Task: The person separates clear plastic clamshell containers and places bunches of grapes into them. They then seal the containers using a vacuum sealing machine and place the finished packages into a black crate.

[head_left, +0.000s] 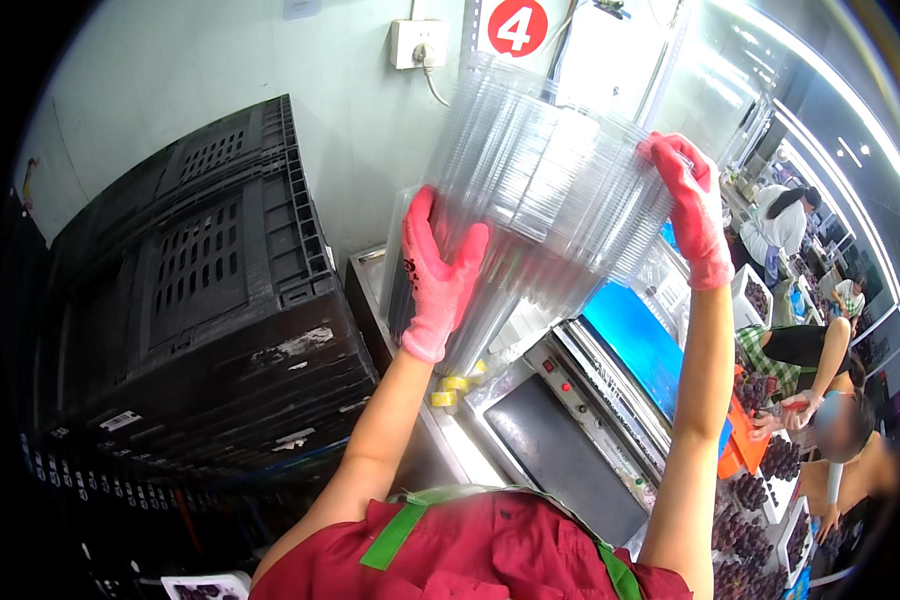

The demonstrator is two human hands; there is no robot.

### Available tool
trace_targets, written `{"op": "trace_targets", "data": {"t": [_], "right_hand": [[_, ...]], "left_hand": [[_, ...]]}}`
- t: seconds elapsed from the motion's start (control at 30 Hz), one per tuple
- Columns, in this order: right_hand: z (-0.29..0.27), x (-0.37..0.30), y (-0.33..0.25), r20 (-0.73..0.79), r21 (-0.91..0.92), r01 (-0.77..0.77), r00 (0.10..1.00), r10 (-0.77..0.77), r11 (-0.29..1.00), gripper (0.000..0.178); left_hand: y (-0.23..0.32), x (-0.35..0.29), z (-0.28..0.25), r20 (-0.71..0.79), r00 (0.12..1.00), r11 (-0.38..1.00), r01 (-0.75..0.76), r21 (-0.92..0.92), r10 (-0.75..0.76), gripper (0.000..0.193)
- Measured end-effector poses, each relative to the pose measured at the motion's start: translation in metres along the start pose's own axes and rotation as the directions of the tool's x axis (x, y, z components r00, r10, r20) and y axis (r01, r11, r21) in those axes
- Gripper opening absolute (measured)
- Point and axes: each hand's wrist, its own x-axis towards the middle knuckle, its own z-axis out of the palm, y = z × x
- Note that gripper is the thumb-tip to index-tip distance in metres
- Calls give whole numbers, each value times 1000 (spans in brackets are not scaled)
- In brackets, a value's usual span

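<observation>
A tall nested stack of clear plastic containers (540, 170) is held up in front of me, tilted, by both hands. My left hand (438, 270), in a pink glove, is closed on the stack's lower left side, thumb and fingers apart around it. At the upper right end, my right hand (692, 205), also gloved in pink, has its fingers curled over the stack's edge. More clear plastic (480, 315) stands below on the metal table (445, 440), partly hidden by the left hand and the raised stack.
Large black crates (200, 270) are piled at the left. A machine with a dark plate (560, 450) and a blue panel (630, 330) stands below; yellow tape rolls (452, 390) lie beside it. At right, other people work among grapes (745, 520). A wall socket (420, 45) is ahead.
</observation>
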Motion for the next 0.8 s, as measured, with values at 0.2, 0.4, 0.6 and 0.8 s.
{"op": "trace_targets", "data": {"t": [0.2, 0.4, 0.6, 0.8], "right_hand": [[-8, 10, -47, 246, -476, 84, 969, 40, 876, 31], [25, 26, -64, 244, -731, 132, 967, 75, 670, 39], [58, -23, -77, -26, -844, 62, 987, -156, 533, 29], [31, -51, -133, 40, -658, 511, 758, -651, 554, 13]], "left_hand": [[-4, -1, -4, -9, 996, 977, 86, -195, -90, 60], [9, -10, -15, 307, 842, 677, 540, -500, -444, 51], [23, -30, -3, 600, 746, 574, 637, -515, -289, 57], [61, -57, -15, 367, 908, 603, 412, -683, -204, 49]]}}
